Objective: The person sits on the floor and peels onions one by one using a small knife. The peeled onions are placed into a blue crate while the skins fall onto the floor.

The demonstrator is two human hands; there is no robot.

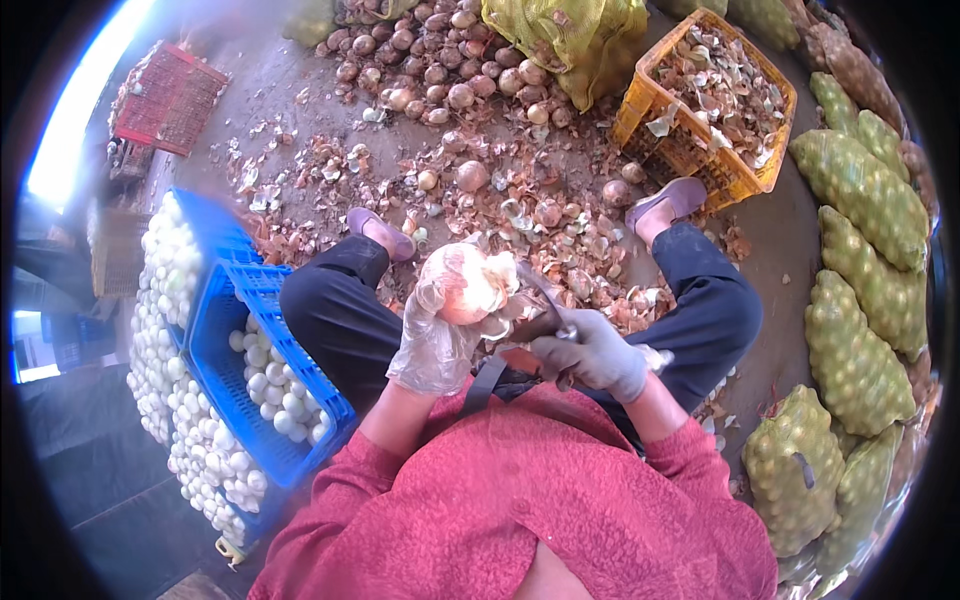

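Observation:
My left hand, in a clear plastic glove, holds a large onion up in front of my lap. The onion's skin is partly peeled, with pale loose layers on its right side. A grey glove covers my right hand, which is closed on the handle of a knife. The curved blade points up and left, close to the loose layers; whether it touches them I cannot tell. Onion skins lie scattered on the floor between my feet.
Blue crates of peeled white onions stand at my left. Ahead lie a heap of unpeeled onions and a yellow-green mesh sack. A yellow crate full of skins stands by my right foot. Filled sacks line the right side; a red crate is far left.

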